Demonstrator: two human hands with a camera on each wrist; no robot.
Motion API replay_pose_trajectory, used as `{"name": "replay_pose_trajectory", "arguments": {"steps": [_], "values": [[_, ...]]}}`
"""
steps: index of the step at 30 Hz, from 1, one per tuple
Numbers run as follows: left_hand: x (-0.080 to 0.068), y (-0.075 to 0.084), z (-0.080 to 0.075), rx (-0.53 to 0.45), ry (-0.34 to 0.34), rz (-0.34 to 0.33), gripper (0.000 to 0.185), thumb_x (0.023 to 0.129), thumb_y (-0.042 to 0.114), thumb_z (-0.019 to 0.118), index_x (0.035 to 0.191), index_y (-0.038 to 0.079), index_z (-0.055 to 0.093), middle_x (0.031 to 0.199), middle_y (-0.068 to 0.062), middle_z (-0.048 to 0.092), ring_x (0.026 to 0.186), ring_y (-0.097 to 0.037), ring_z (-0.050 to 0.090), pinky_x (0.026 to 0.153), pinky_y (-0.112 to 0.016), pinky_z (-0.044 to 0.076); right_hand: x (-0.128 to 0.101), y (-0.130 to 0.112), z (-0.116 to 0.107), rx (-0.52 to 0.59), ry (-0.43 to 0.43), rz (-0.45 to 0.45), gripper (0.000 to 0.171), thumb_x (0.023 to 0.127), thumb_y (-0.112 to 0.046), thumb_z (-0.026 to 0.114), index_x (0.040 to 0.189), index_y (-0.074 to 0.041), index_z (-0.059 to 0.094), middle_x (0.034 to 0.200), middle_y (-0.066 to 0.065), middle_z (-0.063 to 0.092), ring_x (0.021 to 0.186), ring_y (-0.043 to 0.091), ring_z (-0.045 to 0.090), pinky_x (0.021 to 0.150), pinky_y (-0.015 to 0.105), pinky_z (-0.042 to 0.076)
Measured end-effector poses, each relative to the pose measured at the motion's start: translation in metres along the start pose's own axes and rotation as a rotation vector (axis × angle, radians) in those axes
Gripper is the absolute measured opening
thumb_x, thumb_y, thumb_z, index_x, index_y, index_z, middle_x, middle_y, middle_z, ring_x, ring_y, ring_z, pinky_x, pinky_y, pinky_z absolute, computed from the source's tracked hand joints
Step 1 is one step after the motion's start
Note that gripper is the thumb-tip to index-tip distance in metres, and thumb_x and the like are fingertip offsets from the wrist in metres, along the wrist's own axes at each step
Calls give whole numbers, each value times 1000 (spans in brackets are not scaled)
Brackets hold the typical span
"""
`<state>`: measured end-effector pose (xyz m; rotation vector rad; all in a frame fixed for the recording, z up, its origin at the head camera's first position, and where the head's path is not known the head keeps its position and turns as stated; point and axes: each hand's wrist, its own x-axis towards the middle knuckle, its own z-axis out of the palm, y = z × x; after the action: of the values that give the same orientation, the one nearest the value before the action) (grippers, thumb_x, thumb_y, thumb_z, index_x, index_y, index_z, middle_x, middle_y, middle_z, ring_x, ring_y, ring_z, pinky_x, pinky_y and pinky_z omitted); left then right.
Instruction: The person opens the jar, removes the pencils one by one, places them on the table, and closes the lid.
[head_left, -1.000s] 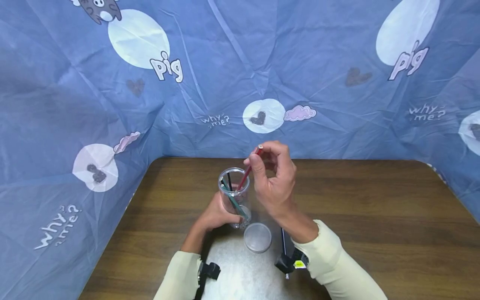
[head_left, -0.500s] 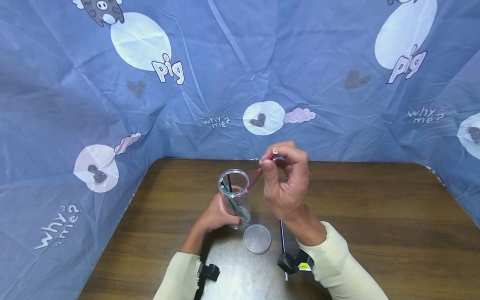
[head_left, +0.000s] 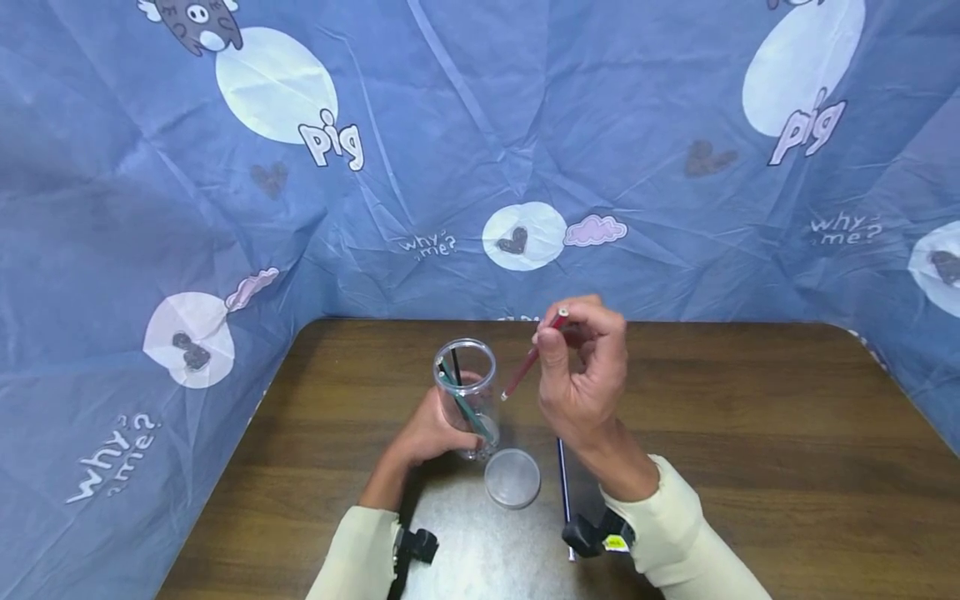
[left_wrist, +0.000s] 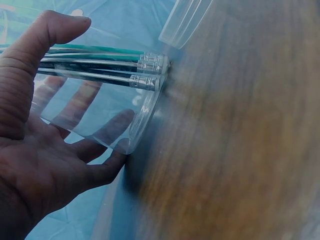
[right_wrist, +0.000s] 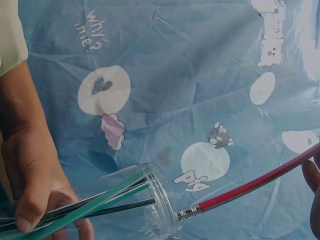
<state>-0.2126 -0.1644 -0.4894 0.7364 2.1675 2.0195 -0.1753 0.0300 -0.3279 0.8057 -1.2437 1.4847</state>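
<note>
the head view alone shows both hands at once: the left hand wraps around the lower part of a clear jar standing upright on the wooden table, and the right hand is raised just to the right of the jar's mouth, pinching a red pencil near its upper end between thumb and fingers. the pencil slants down and to the left, its lower tip outside the jar, just beside the rim. only this view shows the round clear lid lying flat on the table, just nearer the person than the jar, between the two wrists, and one dark pencil lying on the table under the right forearm.

the right wrist view shows what the head view hides: the red pencil's lower end carries a metal ferrule, and that end sits just outside the jar's open rim. the left hand's fingers curl round the jar here.

the left wrist view shows the jar's base on the table, the palm and fingers of the left hand seen through its clear wall, and ferruled pencil ends resting at the bottom.

inside the jar, green and black pencils lean together; the right wrist view shows about four, though the exact count is hard to tell. one jar, one lid, one red pencil, one loose dark pencil.
</note>
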Motion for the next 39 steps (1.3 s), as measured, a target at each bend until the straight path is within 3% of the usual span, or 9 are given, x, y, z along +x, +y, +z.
{"name": "replay_pose_trajectory", "arguments": {"steps": [11,18,24,33,36,39], "values": [[-2,-1,1,0,6,-8,79,58,-15,76,131,-6,46,120,-39,56,110,-58,53,97,-55,49,-10,-3,-18,-44,0,61,43,100,-25,60,97,15,45,76,15,51,67,12,53,59,18,47],[-1,-1,3,-21,4,1,79,59,-17,75,131,-7,45,120,-37,57,109,-55,53,93,-40,52,-18,0,-34,-116,-30,120,43,100,-28,60,99,13,48,76,13,52,65,7,53,57,16,46],[-1,2,4,-32,3,5,80,57,-19,74,130,-8,44,120,-40,53,109,-55,53,94,-46,51,-20,0,-43,-159,-69,132,43,99,-29,60,100,13,51,76,11,51,65,7,52,58,17,47],[-2,-2,4,0,-8,-9,81,57,-17,75,132,-8,45,119,-34,59,108,-58,53,94,-45,52,-22,-1,-50,-217,-151,144,39,99,-30,61,102,9,57,78,11,54,62,8,51,54,17,46],[0,-3,3,3,-6,-4,81,58,-16,76,132,-8,45,119,-33,59,109,-58,53,95,-47,52,-20,2,-53,-260,-172,176,31,97,-24,63,102,6,61,78,10,57,61,10,51,52,15,44],[-1,-1,2,-7,0,-11,81,58,-18,75,132,-8,44,121,-35,58,110,-58,52,93,-39,53,-19,5,-54,-295,-182,236,16,93,-9,66,103,4,63,77,9,60,62,11,52,51,14,42]]}}
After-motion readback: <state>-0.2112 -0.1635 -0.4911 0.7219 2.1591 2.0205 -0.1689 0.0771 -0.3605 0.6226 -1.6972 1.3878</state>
